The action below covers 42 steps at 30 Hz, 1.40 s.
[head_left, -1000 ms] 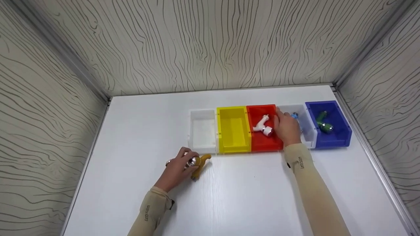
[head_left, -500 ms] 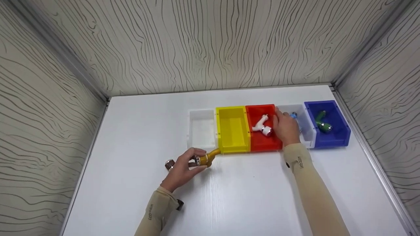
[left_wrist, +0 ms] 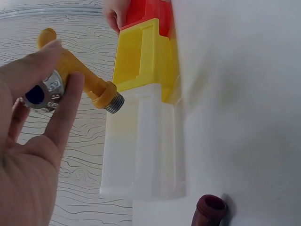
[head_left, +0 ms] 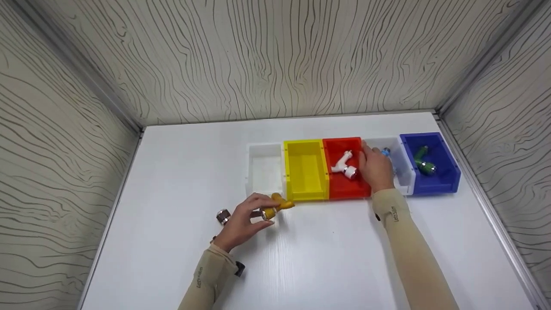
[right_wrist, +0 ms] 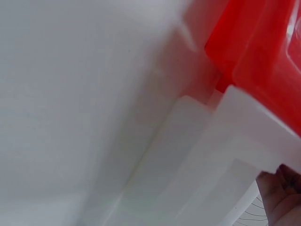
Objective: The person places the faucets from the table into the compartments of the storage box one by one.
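My left hand (head_left: 243, 221) pinches a yellow tap (head_left: 282, 202) by its knob end, just in front of the white and yellow bins. The left wrist view shows the tap's threaded end (left_wrist: 114, 102) pointing away from my fingers. A dark brown tap (left_wrist: 209, 210) lies on the table by my left hand, partly hidden by it in the head view. My right hand (head_left: 376, 170) grips the adjoining walls of the red bin (head_left: 348, 189) and the translucent white bin (head_left: 403, 172) beside it. In the right wrist view, its fingertips (right_wrist: 277, 190) are at the white rim.
The bins stand in a row: white (head_left: 249, 172), yellow (head_left: 305, 196), red, translucent white and blue (head_left: 437, 187). A white tap (head_left: 344, 165) lies in the red one, a light blue tap (head_left: 386, 152) in the translucent one, a green tap (head_left: 424, 162) in the blue one. Patterned walls enclose the table.
My left hand has lifted the yellow tap off the table, moved it slightly right and turned it. The brown tap now shows more behind the hand. My right hand stays put.
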{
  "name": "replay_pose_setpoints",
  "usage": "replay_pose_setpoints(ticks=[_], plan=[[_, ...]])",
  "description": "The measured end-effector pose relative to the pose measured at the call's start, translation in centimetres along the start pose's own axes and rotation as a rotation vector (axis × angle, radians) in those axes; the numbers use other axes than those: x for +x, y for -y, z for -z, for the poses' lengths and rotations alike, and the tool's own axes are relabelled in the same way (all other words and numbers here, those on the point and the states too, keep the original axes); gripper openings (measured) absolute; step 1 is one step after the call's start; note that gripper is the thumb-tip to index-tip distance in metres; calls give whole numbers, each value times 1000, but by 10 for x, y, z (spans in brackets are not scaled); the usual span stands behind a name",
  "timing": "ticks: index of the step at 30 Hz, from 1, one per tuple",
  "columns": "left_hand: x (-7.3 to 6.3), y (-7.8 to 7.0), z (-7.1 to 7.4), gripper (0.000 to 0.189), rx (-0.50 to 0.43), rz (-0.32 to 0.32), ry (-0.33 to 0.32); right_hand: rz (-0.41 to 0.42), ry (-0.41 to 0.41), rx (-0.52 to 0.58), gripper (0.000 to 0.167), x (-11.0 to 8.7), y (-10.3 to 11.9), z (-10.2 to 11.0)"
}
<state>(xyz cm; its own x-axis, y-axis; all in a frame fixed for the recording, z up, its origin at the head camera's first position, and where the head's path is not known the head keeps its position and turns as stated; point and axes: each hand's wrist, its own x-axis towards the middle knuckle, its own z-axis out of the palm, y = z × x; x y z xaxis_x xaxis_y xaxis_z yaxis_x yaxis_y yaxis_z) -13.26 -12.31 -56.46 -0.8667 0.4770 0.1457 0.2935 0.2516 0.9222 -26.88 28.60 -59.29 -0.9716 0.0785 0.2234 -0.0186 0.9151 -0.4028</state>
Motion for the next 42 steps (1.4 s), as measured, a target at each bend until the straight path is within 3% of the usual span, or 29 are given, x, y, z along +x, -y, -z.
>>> replay_pose_setpoints(ticks=[7,10,21,27,32,38,42], plan=[[3,-4,-3,46,28,-108,-23,-7,3,-3,46,0,0,3],[4,-6,-3,44,40,-125,-31,-26,30,-7,48,0,0,3],[6,-8,-2,39,13,13,-28,-7,22,-12,47,-1,-1,-1],[8,-9,-4,31,-22,40,-91,-22,50,-7,49,-1,0,0],[12,-11,-4,23,50,-31,-125,-41,62,0,49,0,1,1],[18,-15,-3,27,210,-129,-169,-64,97,-3,51,1,2,2],[22,-16,-3,31,270,-183,-164,-69,106,-4,51,2,2,4]])
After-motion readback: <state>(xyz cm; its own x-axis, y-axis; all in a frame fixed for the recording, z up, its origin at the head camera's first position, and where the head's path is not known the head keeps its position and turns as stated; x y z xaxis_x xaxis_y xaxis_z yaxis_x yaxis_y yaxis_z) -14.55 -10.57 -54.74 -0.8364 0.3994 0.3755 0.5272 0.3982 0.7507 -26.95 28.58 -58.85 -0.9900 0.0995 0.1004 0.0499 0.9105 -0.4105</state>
